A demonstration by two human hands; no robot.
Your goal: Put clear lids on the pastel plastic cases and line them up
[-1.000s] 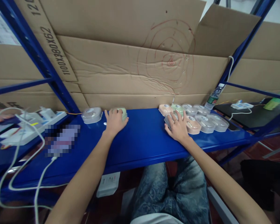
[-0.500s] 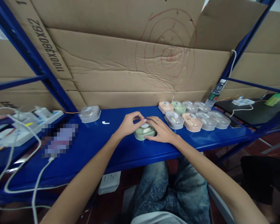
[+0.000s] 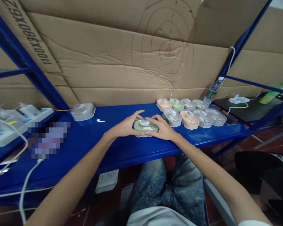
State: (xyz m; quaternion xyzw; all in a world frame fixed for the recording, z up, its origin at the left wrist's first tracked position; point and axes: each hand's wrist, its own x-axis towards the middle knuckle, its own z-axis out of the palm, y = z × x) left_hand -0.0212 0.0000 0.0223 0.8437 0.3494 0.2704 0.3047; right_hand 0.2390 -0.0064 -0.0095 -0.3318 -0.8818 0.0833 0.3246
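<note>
Between my two hands is a green oval box (image 3: 146, 126) under a clear plastic cover, with a round sticker on top. My left hand (image 3: 126, 125) grips its left end, the thumb along the near side and a finger raised over the far side. Around the right end my right hand (image 3: 163, 128) is wrapped, thumb at the front. The box is at the blue tabletop; whether it is slightly lifted I cannot tell.
Two rows of similar covered boxes, among them a peach box (image 3: 190, 119), stand to the right. A grey box (image 3: 83, 111) and a white earbud (image 3: 100, 121) lie left. Power strips (image 3: 25, 114), white cables and a blurred phone (image 3: 49, 138) occupy the far left. A water bottle (image 3: 213, 91) stands behind.
My left hand has come off the top of the box to its left end. My right hand has shifted to the right end. The camera view has moved slightly.
</note>
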